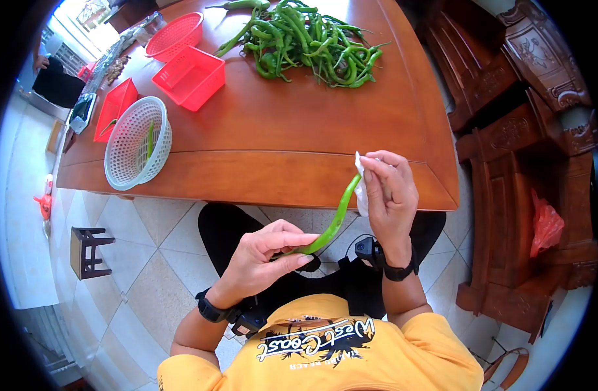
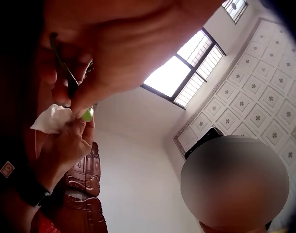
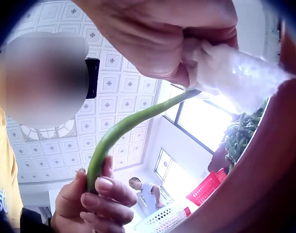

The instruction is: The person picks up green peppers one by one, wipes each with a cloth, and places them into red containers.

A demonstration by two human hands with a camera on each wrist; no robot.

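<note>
Head view: the left hand point(image 1: 263, 255) pinches 1 green pepper point(image 1: 339, 215); at its 2 o'clock, the right hand point(image 1: 391, 195) grips white tissue point(image 1: 362, 189) around the pepper's upper end. From that pepper, a pepper pile point(image 1: 305, 42) lies on the bench point(image 1: 260, 130) at 12 o'clock.

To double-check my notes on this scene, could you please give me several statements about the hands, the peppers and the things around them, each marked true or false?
1. The left hand pinches a long pepper. True.
2. The right hand holds a red basket. False: it holds a white tissue at the pepper's other end.
3. The white basket has at least one green pepper in it. True.
4. The pile of peppers lies in a red basket. False: it lies directly on the table.
5. A stool stands on the floor. True.
</note>
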